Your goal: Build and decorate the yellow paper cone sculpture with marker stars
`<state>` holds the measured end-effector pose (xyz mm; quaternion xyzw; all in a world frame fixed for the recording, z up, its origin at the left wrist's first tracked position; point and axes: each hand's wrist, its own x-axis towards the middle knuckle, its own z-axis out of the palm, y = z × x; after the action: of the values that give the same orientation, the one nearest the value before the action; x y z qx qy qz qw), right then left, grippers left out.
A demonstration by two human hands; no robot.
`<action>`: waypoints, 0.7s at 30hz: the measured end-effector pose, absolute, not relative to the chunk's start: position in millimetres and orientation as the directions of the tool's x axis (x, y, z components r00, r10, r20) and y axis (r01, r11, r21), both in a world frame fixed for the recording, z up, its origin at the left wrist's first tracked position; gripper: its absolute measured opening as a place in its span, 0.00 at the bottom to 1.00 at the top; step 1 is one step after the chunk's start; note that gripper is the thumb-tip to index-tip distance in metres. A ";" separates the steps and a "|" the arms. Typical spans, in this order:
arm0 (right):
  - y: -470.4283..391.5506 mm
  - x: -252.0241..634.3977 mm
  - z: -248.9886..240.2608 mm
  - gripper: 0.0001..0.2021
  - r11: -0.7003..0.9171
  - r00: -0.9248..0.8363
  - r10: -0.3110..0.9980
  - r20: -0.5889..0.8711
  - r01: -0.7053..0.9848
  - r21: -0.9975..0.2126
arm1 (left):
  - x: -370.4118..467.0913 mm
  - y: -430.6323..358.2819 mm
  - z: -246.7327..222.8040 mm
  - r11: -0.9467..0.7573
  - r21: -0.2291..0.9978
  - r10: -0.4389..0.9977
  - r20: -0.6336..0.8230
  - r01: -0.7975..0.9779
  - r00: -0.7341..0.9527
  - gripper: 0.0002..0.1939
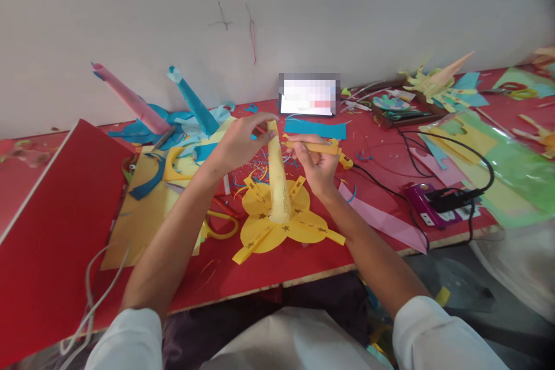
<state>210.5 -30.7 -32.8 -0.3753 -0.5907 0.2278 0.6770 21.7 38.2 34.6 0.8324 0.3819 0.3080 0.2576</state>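
Observation:
A pale yellow paper tube (pixel 278 179) stands upright in the middle of a yellow flower-shaped paper base (pixel 260 237) with brown stars on it. Folded yellow strips spread out from the tube's foot. My left hand (pixel 238 141) is closed at the top of the tube, thumb and fingers pinching its upper end. Just right of the tube, my right hand (pixel 318 170) is wrapped round an orange-yellow glue gun (pixel 314 147), its nozzle pointing left towards the tube's top. A black cable runs from the gun's handle.
A purple power block (pixel 433 205) with black cables stands at right. Yellow-handled scissors (pixel 221 225) and paper scraps lie at left near a red board (pixel 56 243). Behind are a pink tube (pixel 130 98), a blue tube (pixel 195 101) and a phone (pixel 309 95) by the wall.

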 end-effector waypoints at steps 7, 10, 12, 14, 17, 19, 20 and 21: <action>-29.7 209.9 -37.0 0.10 0.591 0.233 0.767 0.598 0.104 -0.800 | 24.8 38.3 26.4 -0.539 0.724 0.830 0.370 0.431 0.417 0.22; -28.8 210.7 -37.5 0.10 0.585 0.239 0.769 0.593 0.110 -0.803 | 25.6 39.5 24.7 -0.553 0.716 0.822 0.384 0.427 0.420 0.16; -28.9 211.4 -36.2 0.10 0.595 0.236 0.761 0.604 0.116 -0.795 | 26.2 39.1 25.2 -0.560 0.710 0.816 0.385 0.427 0.430 0.13; -29.1 211.9 -34.7 0.09 0.612 0.221 0.749 0.624 0.128 -0.780 | 26.9 38.3 26.0 -0.561 0.708 0.814 0.378 0.428 0.442 0.11; -28.7 212.3 -34.2 0.08 0.625 0.199 0.738 0.645 0.160 -0.764 | 27.8 38.0 26.3 -0.569 0.707 0.807 0.383 0.419 0.449 0.08; -28.0 212.4 -35.1 0.07 0.624 0.183 0.739 0.649 0.176 -0.761 | 28.0 38.7 25.8 -0.575 0.712 0.801 0.390 0.403 0.454 0.06; -27.7 212.5 -35.8 0.07 0.624 0.174 0.741 0.649 0.181 -0.760 | 27.9 39.2 25.6 -0.575 0.716 0.800 0.391 0.396 0.454 0.05; -27.5 212.5 -36.4 0.07 0.623 0.165 0.742 0.650 0.185 -0.760 | 27.8 39.7 25.4 -0.572 0.720 0.801 0.389 0.392 0.455 0.05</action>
<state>212.5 -27.5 -36.4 -0.3796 -0.6110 0.2103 0.6621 27.8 39.7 25.4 0.8064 0.3697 0.3686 0.2776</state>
